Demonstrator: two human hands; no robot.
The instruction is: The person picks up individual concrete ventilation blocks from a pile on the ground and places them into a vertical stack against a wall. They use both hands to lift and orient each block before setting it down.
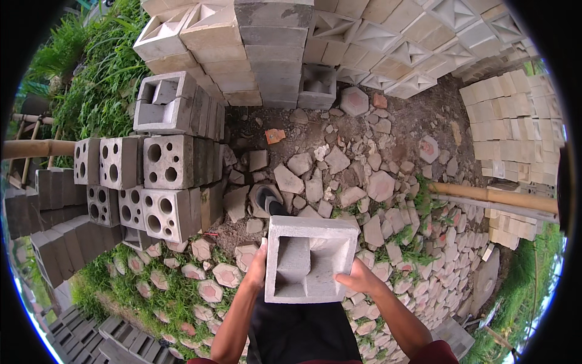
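Between both palms I carry a grey concrete vent block [327,227], square, with a deep recess and angled inner faces turned up toward me. My left hand [259,267] presses its left side, fingers mostly hidden along the edge. Around the right side wraps my right hand [359,278], its thumb hooked over the rim into the recess. The block is held in front of my dark trousers [300,333], above the ground. One dark shoe [267,199] shows just beyond it on the rubble.
Stacked blocks with round holes [167,213] stand at the left, a similar vent block [163,103] on top. Tall block stacks [273,54] rise ahead; pale blocks [515,127] line the right. Broken slabs [290,180] make uneven footing. A bamboo pole [494,197] juts in from the right.
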